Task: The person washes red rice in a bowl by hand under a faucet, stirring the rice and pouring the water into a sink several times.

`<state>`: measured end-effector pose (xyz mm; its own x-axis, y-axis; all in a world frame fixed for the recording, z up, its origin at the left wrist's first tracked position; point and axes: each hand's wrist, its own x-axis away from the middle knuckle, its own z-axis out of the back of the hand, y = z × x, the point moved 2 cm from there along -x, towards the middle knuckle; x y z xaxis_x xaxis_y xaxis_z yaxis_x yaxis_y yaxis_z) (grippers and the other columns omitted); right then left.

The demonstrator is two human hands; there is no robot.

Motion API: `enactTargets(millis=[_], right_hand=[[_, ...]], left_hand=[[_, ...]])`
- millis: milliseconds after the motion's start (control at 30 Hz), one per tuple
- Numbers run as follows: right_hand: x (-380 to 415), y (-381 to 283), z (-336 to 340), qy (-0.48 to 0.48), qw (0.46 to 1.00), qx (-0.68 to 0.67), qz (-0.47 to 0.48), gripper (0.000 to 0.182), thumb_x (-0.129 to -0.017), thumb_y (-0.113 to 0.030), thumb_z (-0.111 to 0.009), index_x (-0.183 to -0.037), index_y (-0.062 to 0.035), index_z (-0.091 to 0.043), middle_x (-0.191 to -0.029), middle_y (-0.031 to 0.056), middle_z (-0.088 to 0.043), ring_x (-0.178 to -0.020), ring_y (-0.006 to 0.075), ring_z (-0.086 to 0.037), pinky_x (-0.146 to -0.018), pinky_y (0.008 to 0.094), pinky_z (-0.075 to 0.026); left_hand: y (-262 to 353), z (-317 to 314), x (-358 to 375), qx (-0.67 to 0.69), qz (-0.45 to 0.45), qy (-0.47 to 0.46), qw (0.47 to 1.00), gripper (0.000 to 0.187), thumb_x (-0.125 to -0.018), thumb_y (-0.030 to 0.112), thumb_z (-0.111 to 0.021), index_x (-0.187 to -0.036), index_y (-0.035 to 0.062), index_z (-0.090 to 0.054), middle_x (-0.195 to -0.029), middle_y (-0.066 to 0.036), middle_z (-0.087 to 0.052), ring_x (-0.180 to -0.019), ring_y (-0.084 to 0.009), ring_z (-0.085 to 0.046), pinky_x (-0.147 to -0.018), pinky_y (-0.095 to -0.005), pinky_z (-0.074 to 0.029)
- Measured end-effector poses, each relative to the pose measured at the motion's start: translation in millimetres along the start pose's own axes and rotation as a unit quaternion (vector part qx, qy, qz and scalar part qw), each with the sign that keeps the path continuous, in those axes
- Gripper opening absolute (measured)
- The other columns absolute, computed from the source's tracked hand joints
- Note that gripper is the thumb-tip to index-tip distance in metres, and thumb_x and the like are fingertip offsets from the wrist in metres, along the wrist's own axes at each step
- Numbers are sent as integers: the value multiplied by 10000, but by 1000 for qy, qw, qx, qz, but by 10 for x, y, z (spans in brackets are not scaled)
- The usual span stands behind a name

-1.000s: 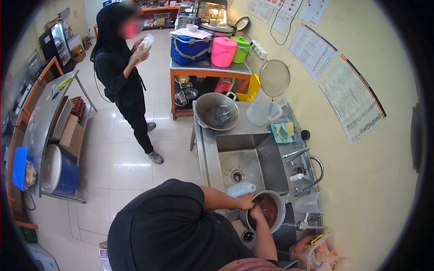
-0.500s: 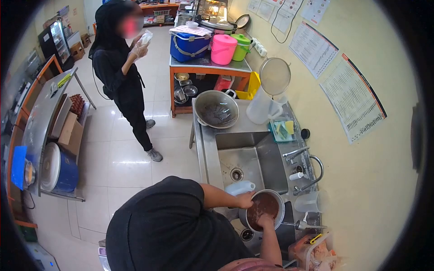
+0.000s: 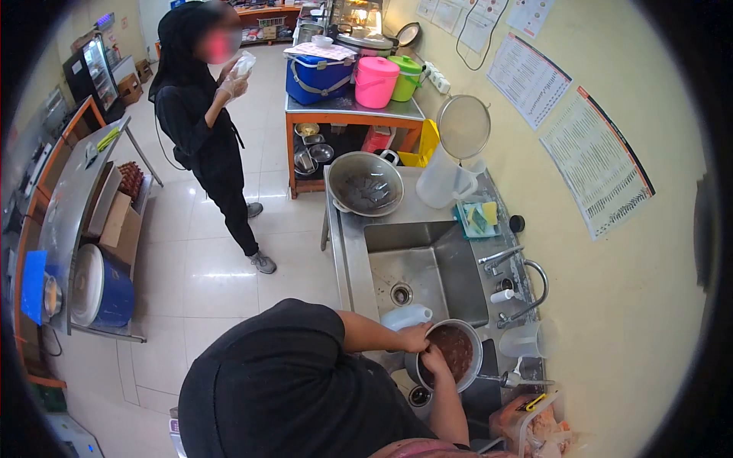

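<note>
A round metal pot (image 3: 475,365) with reddish-brown, grainy-looking wet contents (image 3: 456,347) is held over the right-hand sink basin. My left hand (image 3: 415,337) grips its rim on the near side. Inside the pot, close to my left hand, is my right hand (image 3: 435,359), its fingers partly hidden by the contents. A pale blue translucent plastic jug (image 3: 406,316) lies just beyond my left hand. From the wall side, a metal tap (image 3: 510,379) reaches toward the pot.
Farther along stands a sink basin (image 3: 412,263), with a large wok-like pan (image 3: 366,183) on the counter. A sponge tray (image 3: 477,219) and clear jug (image 3: 523,340) line the wall side. A plastic tub (image 3: 531,427) sits nearby. Another person (image 3: 202,114) stands on the floor.
My right hand has moved from the wall-side part of the pot's contents toward my left hand and the near rim. My left hand stays on the rim.
</note>
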<state>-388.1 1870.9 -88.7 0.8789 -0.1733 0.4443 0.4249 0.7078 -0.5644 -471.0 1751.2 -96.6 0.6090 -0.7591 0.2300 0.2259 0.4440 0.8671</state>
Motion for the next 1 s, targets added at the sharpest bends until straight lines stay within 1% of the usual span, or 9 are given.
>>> enactTargets(millis=[167, 300, 400, 500, 567, 700, 833, 867, 1000], right_hand=[[322, 141, -92, -147, 989, 5, 27, 501, -857, -356, -506, -1204, -6, -592, -1219, 260, -577, -1198, 413, -500, -980, 415, -423], [499, 13, 136, -190, 933, 269, -144, 607, -791, -404, -598, -1238, 7, -573, -1246, 246, -571, -1193, 368, -533, -1010, 414, -417], [560, -5, 493, -70, 941, 260, -205, 595, -768, -369, -630, -1213, 23, -586, -1215, 269, -575, -1152, 390, -554, -981, 428, -442], [253, 202, 572, -8, 957, 197, -215, 585, -762, -346, -642, -1191, 46, -582, -1185, 284, -590, -1147, 387, -563, -973, 413, -447], [10, 260, 473, 91, 977, 82, -174, 522, -779, -295, -627, -1163, 57, -589, -1173, 285, -594, -1147, 394, -554, -976, 421, -432], [-139, 91, 339, 205, 962, -105, -143, 458, -810, -220, -587, -1170, 63, -572, -1167, 279, -599, -1136, 385, -557, -976, 407, -417], [-90, -133, 170, 154, 925, -308, -162, 491, -848, -173, -539, -1295, 24, -489, -1271, 210, -542, -1179, 312, -522, -973, 404, -410], [-66, -118, 105, 90, 923, -354, -123, 553, -896, -317, -498, -1348, -8, -425, -1286, 150, -520, -1197, 269, -488, -948, 397, -420], [8, 23, -87, -61, 964, -220, -139, 514, -988, -369, -328, -1359, -29, -434, -1308, 140, -496, -1174, 224, -467, -1012, 361, -365]], left_hand=[[-72, -41, -40, 3, -19, -8, 1000, 606, -833, 227, -500, -1382, 47, -317, -1318, -243, -468, -1219, -391, -478, -1022, -470, -386], [70, 107, 73, 9, 3, -12, 1000, 621, -833, 228, -501, -1392, 44, -303, -1316, -246, -469, -1218, -388, -480, -1019, -469, -387], [60, 97, 64, 5, 13, -15, 1000, 627, -836, 233, -500, -1397, 38, -298, -1325, -248, -463, -1220, -390, -477, -1021, -466, -385], [81, 103, 75, 10, 12, -25, 1000, 633, -839, 237, -501, -1403, 37, -294, -1336, -249, -456, -1223, -393, -473, -1022, -464, -385], [120, 139, 105, 20, 26, -31, 999, 634, -841, 238, -502, -1404, 38, -292, -1340, -249, -455, -1227, -391, -471, -1022, -462, -384], [134, 131, 107, 19, 31, -18, 999, 593, -837, 218, -509, -1385, 75, -331, -1347, -224, -448, -1234, -381, -456, -1034, -452, -370], [172, 177, 153, 8, 7, -1, 1000, 576, -834, 219, -506, -1359, 47, -344, -1330, -243, -463, -1223, -388, -471, -1029, -465, -375], [168, 166, 152, 4, -8, 9, 1000, 567, -833, 219, -504, -1346, 35, -349, -1319, -252, -472, -1216, -393, -479, -1025, -472, -379], [210, 195, 163, 7, 2, -5, 1000, 554, -827, 218, -506, -1332, 38, -366, -1305, -243, -484, -1215, -389, -480, -1022, -470, -383]])
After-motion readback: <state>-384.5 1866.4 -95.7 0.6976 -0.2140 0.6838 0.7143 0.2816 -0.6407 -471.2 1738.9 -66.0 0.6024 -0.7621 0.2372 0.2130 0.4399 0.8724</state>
